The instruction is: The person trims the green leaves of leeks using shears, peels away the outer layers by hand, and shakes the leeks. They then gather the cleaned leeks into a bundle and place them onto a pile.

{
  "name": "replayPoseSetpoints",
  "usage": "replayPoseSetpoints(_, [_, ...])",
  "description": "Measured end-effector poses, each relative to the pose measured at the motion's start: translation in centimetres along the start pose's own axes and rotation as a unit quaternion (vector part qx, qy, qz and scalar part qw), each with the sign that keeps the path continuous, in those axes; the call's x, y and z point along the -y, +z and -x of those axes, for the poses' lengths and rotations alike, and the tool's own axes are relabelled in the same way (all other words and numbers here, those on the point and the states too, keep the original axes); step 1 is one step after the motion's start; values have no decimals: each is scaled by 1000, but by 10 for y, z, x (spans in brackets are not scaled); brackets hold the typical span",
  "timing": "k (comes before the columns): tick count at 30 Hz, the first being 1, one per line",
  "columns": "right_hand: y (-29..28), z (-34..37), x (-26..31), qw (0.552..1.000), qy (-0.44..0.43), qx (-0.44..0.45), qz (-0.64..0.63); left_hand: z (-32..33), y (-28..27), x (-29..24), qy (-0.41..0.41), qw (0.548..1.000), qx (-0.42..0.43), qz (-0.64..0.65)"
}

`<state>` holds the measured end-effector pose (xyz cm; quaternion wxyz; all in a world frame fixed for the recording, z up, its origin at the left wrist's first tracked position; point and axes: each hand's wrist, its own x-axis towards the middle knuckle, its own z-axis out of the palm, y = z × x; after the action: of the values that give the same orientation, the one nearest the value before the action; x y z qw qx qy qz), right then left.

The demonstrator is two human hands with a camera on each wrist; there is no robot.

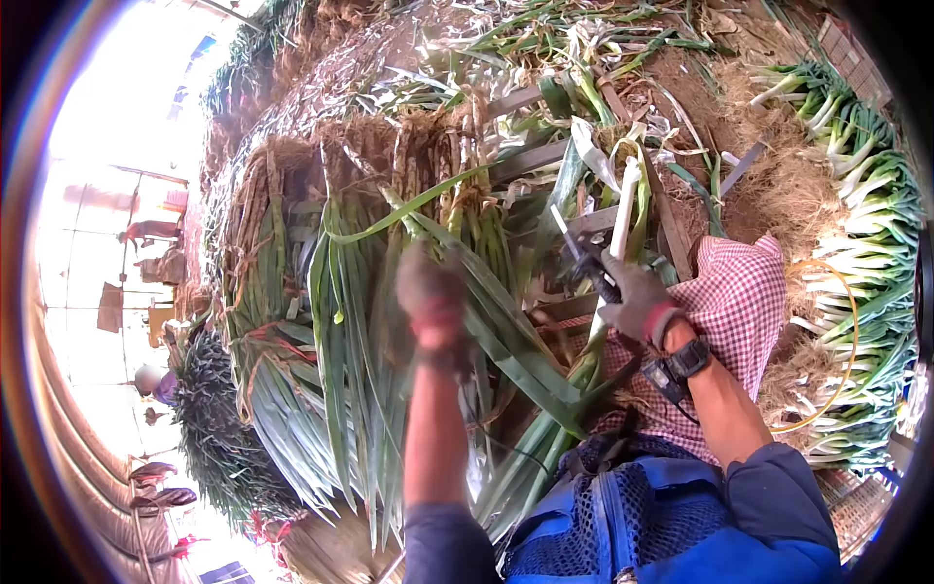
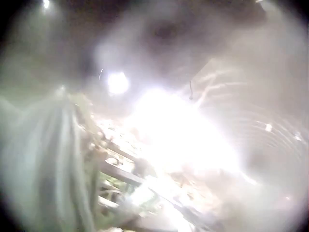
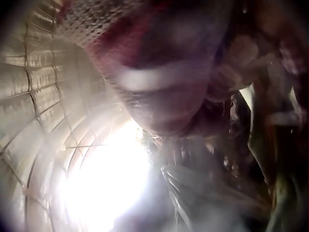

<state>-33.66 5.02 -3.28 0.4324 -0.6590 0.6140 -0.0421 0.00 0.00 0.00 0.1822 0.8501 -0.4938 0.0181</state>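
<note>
My gloved left hand (image 1: 431,292) is motion-blurred over the long green leaves of a row of leeks (image 1: 341,263). One leek's stalk and leaves overlap it; I cannot tell whether the fingers grip them. In my gloved right hand (image 1: 642,297) is a black-handled tool (image 1: 595,273) with a thin metal tip pointing up and left. A leek with a bare white shank (image 1: 628,204) stands close beside this hand, its leaves (image 1: 574,389) trailing toward my lap. The right wrist view shows the glove (image 3: 159,87) close up; the left wrist view has leaves (image 2: 48,164) and glare.
Wooden slats (image 1: 545,161) lie beyond the hands, amid leaf scraps (image 1: 545,44) and soil. Whiter leeks (image 1: 861,224) are lined up at far right, roots inward. A checkered cloth (image 1: 735,292) covers my lap area. Dark green bunches (image 1: 219,419) stand at left.
</note>
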Motion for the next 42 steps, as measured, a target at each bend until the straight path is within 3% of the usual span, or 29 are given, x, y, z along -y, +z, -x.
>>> replayPoseSetpoints(3, [14, 10, 11, 998, -63, 21, -18, -38, 25, 13, -29, 1000, -2, 3])
replayPoseSetpoints(4, [22, 14, 17, 994, -93, 55, 3, -51, 37, 25, -81, 989, 61, 111])
replayPoseSetpoints(5, [26, 19, 17, 989, -118, 90, 25, -55, 47, 27, -133, 958, 130, 218])
replayPoseSetpoints(6, [27, 26, 11, 990, -105, 90, 27, -37, 37, 17, -120, 929, 138, 322])
replayPoseSetpoints(8, [28, 32, 1, 986, -142, 74, 56, -19, 27, -3, -107, 901, 140, 397])
replayPoseSetpoints(10, [8, 34, 3, 992, -88, 86, 29, -6, 22, -10, -111, 842, 161, 502])
replayPoseSetpoints(11, [0, 33, 4, 995, -41, 95, 3, 4, 19, -14, -115, 842, 161, 501])
replayPoseSetpoints(13, [1, 29, -9, 997, -53, 60, -13, 33, 5, -29, -87, 909, 204, 353])
replayPoseSetpoints(14, [1, 28, -15, 996, -84, 23, -19, 46, 32, -13, -13, 930, 175, 323])
replayPoseSetpoints(15, [2, 28, -18, 993, -115, -14, -25, 62, 27, -20, 37, 939, 166, 300])
replayPoseSetpoints(17, [-4, 33, -8, 996, -88, 13, -30, 83, 21, -25, 56, 966, 194, 164])
replayPoseSetpoints(19, [-4, 37, -10, 995, -100, 19, -15, 101, 43, -12, 39, 932, 249, 262])
replayPoseSetpoints(21, [-5, 40, -12, 994, -105, 26, -28, 113, 46, -11, 55, 938, 250, 234])
replayPoseSetpoints(23, [-2, 47, -18, 984, -145, 96, -26, 117, 32, -22, 80, 955, 262, 112])
replayPoseSetpoints(25, [5, 53, -26, 982, -153, 112, 22, 123, 38, -19, 92, 956, 248, 129])
replayPoseSetpoints(27, [7, 54, -28, 981, -145, 126, 34, 122, 40, -18, -6, 929, 304, 209])
replayPoseSetpoints(30, [1, 51, -15, 980, -151, 119, 50, 124, 32, -21, -15, 918, 308, 250])
replayPoseSetpoints(34, [-8, 20, 20, 983, -120, 124, 69, 126, 65, 5, 19, 914, 279, 294])
replayPoseSetpoints(36, [-2, -2, 21, 983, -147, 86, 69, 126, 69, 7, -30, 842, 316, 436])
replayPoseSetpoints(42, [-8, -59, 58, 982, -157, 44, 90, 127, 56, 6, -74, 806, 350, 472])
